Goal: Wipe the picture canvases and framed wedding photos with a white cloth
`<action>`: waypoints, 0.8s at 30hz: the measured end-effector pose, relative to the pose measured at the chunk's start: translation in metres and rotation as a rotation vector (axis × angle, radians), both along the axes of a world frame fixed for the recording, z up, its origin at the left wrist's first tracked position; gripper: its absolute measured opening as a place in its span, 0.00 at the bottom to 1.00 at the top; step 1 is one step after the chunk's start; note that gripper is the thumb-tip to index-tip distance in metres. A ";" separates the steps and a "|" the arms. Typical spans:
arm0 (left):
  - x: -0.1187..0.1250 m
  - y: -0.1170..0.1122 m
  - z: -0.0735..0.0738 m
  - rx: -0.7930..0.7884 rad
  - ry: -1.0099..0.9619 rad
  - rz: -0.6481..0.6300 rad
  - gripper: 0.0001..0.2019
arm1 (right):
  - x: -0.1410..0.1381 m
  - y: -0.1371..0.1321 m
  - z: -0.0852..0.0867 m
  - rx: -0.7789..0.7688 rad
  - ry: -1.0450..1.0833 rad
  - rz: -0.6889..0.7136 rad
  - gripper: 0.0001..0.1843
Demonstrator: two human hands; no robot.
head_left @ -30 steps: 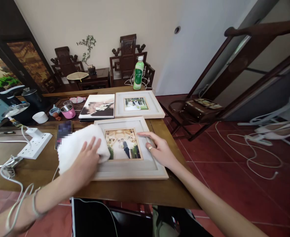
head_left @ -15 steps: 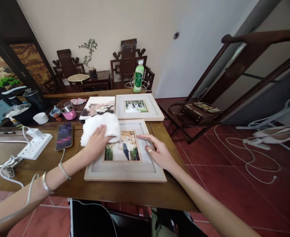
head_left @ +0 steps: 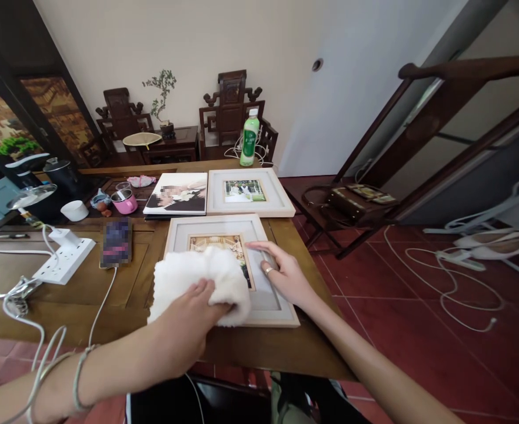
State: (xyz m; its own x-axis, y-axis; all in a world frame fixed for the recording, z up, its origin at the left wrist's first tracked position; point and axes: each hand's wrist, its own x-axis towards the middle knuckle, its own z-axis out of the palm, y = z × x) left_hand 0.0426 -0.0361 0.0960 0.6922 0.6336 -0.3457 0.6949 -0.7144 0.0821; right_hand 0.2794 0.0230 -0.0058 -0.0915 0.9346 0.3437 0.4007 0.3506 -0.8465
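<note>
A pale framed photograph [head_left: 215, 227] lies flat on the wooden table [head_left: 65, 300] in front of me. My left hand [head_left: 189, 315] presses a fluffy white cloth [head_left: 198, 277] onto the near half of that frame, with fingers curled over the cloth's near edge. My right hand [head_left: 283, 274], wearing a ring, lies flat with fingers stretched out on the frame's right border, holding it down.
Behind lie a second framed photo [head_left: 249, 191] and a frameless print [head_left: 176, 193]. A phone [head_left: 116, 242] on a cable, a white power strip [head_left: 64, 257], a pink cup [head_left: 125, 202], a white bowl [head_left: 75, 209] and a green bottle [head_left: 249, 137] stand around. Cables trail over the red tile floor [head_left: 418, 306].
My left hand has swept the cloth from the frame's upper left down to its near edge. My right hand has stayed on the frame's right border.
</note>
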 end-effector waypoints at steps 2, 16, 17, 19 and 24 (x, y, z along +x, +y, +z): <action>0.000 0.013 -0.003 -0.001 -0.039 0.055 0.34 | 0.001 0.000 0.000 0.012 0.003 0.013 0.25; 0.016 0.107 -0.040 0.386 0.028 0.138 0.24 | 0.000 -0.001 0.001 0.001 -0.013 0.025 0.26; 0.016 0.098 -0.038 0.350 0.046 0.123 0.25 | 0.000 -0.001 0.001 -0.002 -0.017 0.025 0.25; 0.015 0.073 -0.029 0.250 0.075 0.095 0.28 | 0.000 -0.001 0.001 -0.002 -0.019 0.023 0.25; 0.011 0.010 0.006 -0.067 0.067 0.007 0.31 | -0.002 -0.001 0.000 0.011 -0.016 0.008 0.26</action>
